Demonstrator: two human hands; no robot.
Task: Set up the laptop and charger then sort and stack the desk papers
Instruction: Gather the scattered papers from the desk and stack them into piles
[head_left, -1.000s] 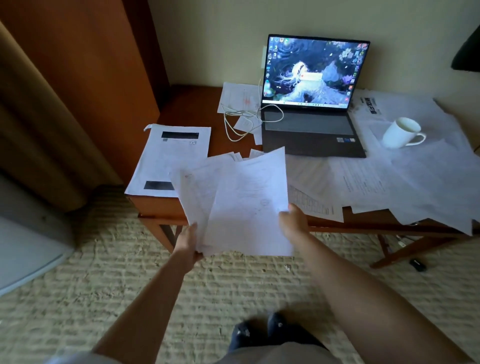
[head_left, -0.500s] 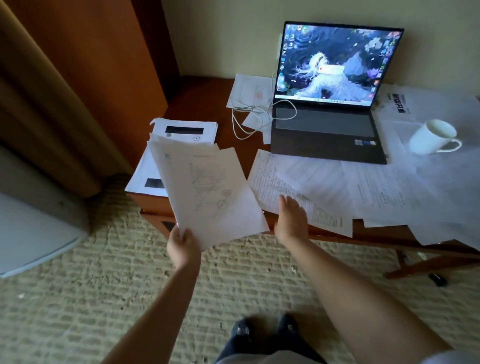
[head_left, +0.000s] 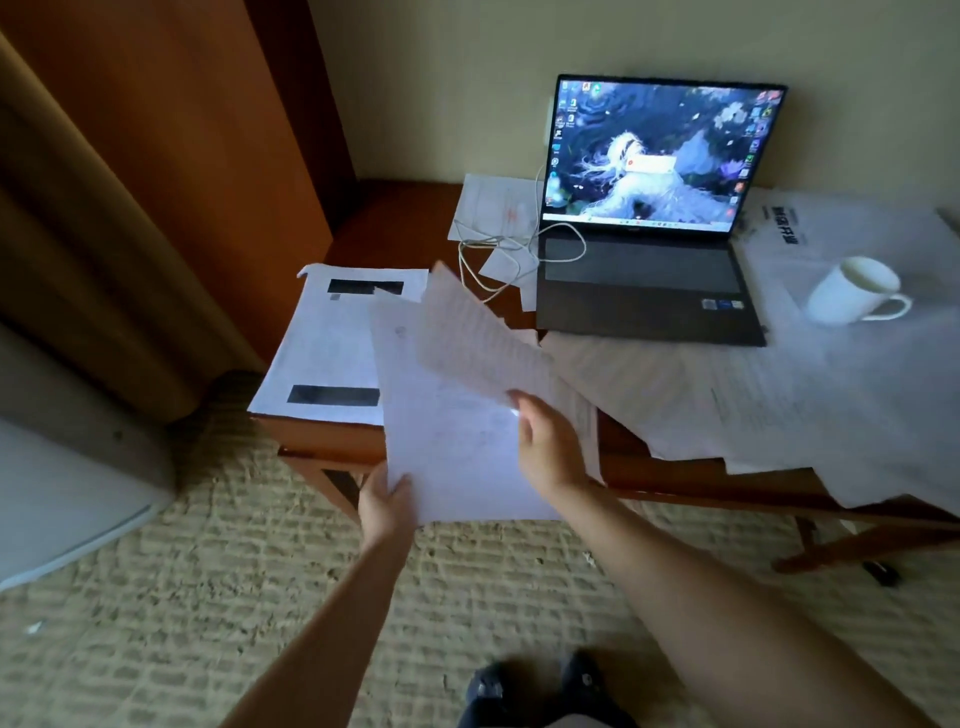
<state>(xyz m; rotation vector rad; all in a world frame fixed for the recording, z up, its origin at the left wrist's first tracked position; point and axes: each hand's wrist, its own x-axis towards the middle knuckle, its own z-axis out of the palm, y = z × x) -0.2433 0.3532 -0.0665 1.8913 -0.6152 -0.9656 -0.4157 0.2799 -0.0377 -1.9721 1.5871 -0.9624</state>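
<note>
White paper sheets (head_left: 457, 436) hang off the wooden desk's (head_left: 395, 228) front edge; my left hand (head_left: 387, 506) pinches them, my right hand (head_left: 550, 441) grips a lined sheet (head_left: 478, 343). Behind: open grey laptop (head_left: 644, 280), white charger cable (head_left: 498, 249), white ceramic mug (head_left: 852, 291).

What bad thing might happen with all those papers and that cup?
The white ceramic mug stands on loose white sheets that overhang the brown wooden desk; tugging one might tip it. The right hand lifts a lined paper sheet near the white charger cable, which might snag.
</note>
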